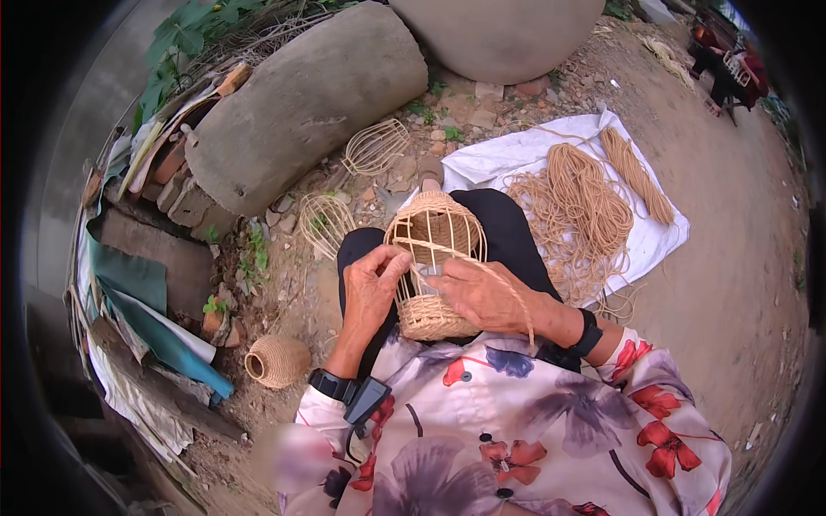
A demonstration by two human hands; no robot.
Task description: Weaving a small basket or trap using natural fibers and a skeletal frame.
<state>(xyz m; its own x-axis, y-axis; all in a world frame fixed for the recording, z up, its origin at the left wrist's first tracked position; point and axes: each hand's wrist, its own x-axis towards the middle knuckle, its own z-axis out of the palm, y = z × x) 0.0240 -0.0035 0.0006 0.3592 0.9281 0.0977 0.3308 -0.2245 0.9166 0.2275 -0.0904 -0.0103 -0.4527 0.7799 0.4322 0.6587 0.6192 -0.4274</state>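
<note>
A partly woven basket rests in my lap, its bare ribs showing between a woven far section and a woven near band. My left hand is at its left side, thumb and forefinger pinched on a thin strand of cord. My right hand lies across the front ribs with its fingers curled toward the left fingertips, closed on the same strand; its fingertips are partly hidden. A longer tan cord arches from the ribs over my right hand and hangs down by the wrist.
Right of my legs, a white sheet carries a loose heap of tan cord and a tied hank. Two bare basket frames and a small woven basket lie left. Beyond are a concrete cylinder and rubble.
</note>
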